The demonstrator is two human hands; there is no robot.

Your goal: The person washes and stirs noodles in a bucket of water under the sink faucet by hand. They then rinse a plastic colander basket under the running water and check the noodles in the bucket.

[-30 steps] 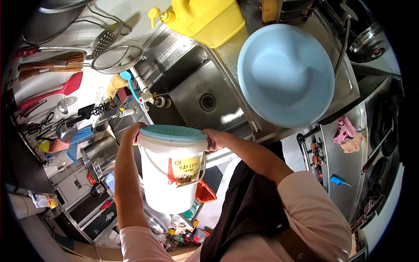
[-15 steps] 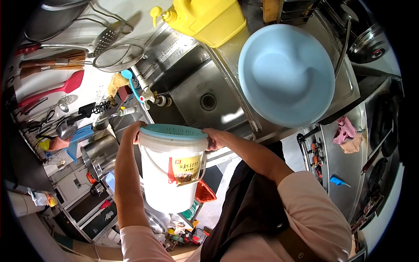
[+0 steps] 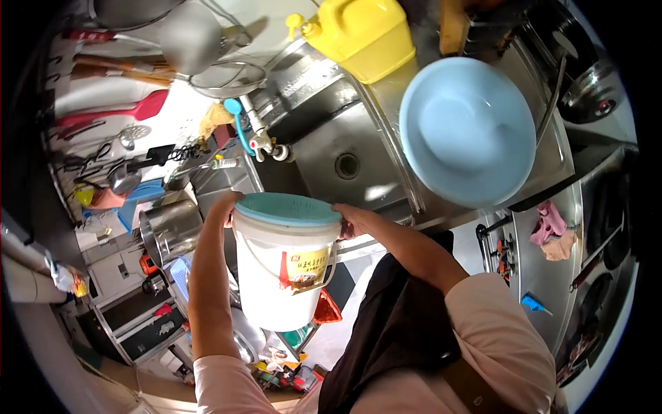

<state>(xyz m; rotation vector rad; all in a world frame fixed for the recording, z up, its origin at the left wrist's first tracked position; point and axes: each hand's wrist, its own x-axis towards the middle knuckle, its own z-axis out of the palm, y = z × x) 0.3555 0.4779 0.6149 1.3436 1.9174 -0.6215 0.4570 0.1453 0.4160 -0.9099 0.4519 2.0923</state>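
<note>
A white plastic bucket (image 3: 276,283) with a printed label and a thin handle hangs upright in front of me, before the sink's front edge. A teal perforated basket (image 3: 286,209) sits in its mouth. At the left side of the rim my left hand (image 3: 227,207) is closed, its fingertips partly hidden. Opposite it, my right hand (image 3: 350,222) grips the right side of the rim. Beyond the bucket lies the steel sink (image 3: 321,155) with its drain showing.
A light-blue basin (image 3: 469,131) rests on the counter right of the sink, beside a yellow jug (image 3: 365,41). At the left stand a steel pot (image 3: 172,231) and wall-hung utensils. A tap (image 3: 265,143) reaches over the sink. A pink cloth (image 3: 548,222) lies at the right.
My view has turned slightly, so the sink, basin and jug appear farther right. Both hands keep the same hold on the bucket, which also appears a little farther right.
</note>
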